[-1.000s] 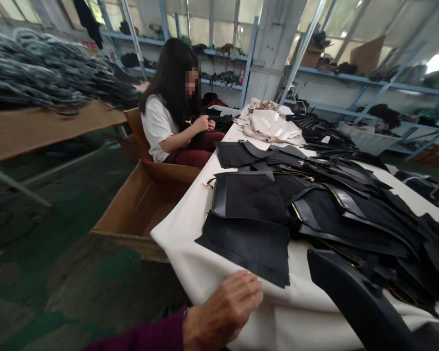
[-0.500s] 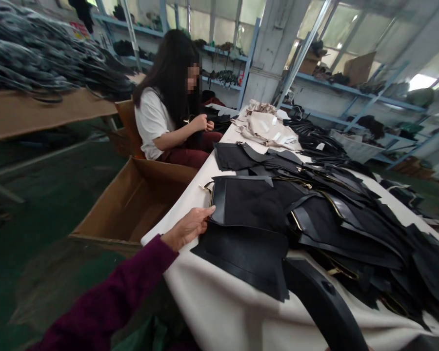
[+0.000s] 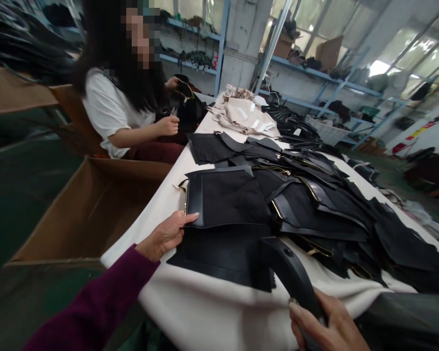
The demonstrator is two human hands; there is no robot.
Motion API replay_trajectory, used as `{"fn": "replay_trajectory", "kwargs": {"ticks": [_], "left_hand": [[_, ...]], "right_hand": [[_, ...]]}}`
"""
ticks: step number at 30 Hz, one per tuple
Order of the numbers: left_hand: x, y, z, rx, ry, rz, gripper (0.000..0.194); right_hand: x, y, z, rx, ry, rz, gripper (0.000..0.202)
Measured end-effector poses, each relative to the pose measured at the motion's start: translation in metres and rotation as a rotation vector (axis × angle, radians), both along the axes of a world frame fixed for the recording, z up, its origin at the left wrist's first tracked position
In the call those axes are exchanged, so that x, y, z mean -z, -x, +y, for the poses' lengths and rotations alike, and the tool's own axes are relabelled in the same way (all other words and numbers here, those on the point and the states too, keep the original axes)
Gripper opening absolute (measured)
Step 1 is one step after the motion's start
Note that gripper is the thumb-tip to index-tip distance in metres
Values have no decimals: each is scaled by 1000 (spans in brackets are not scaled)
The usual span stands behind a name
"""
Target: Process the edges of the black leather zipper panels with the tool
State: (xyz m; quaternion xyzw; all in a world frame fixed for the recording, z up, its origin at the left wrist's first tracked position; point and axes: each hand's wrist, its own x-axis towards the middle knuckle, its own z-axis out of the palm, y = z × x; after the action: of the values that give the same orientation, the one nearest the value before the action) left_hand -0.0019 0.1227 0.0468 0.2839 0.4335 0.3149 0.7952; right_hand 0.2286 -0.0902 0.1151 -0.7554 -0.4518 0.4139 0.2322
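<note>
My left hand (image 3: 164,235) pinches the near-left corner of a black fabric pouch panel (image 3: 230,197), thumb on top and fingers underneath. A gold zip (image 3: 185,200) runs along the panel's left edge, its pull sticking out. Beneath it lies a smooth black leather-like panel (image 3: 219,258). My right hand (image 3: 325,321), at the bottom right, is wrapped round a curved black tool (image 3: 292,273) with a small button on top. The tool's far end reaches the right side of the lower panel; I cannot make out its working face.
Overlapping black zipped pieces (image 3: 332,214) spread to the right on the cloth-covered table (image 3: 205,302). Beige cloth pieces (image 3: 245,114) lie farther back. A seated co-worker (image 3: 109,107) handles a black piece at left, behind an open cardboard box (image 3: 73,209).
The view has shifted, so the table sits farther left. My right hand and more of the black tool have come into sight. The co-worker's hands have moved apart. My left hand keeps its pinch.
</note>
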Motion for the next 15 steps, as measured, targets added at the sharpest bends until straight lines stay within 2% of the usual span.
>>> {"fn": "replay_trajectory", "kwargs": {"ticks": [5, 8, 12, 15], "left_hand": [[2, -1, 0, 34, 0, 46, 8], [6, -1, 0, 39, -25, 82, 13], [9, -1, 2, 15, -60, 117, 16], [3, -4, 0, 2, -66, 202, 15]], "right_hand": [[18, 3, 28, 9, -36, 109, 23], [24, 1, 34, 34, -43, 126, 22], [15, -8, 25, 106, -35, 80, 25], [0, -15, 8, 166, -5, 7, 30]]}}
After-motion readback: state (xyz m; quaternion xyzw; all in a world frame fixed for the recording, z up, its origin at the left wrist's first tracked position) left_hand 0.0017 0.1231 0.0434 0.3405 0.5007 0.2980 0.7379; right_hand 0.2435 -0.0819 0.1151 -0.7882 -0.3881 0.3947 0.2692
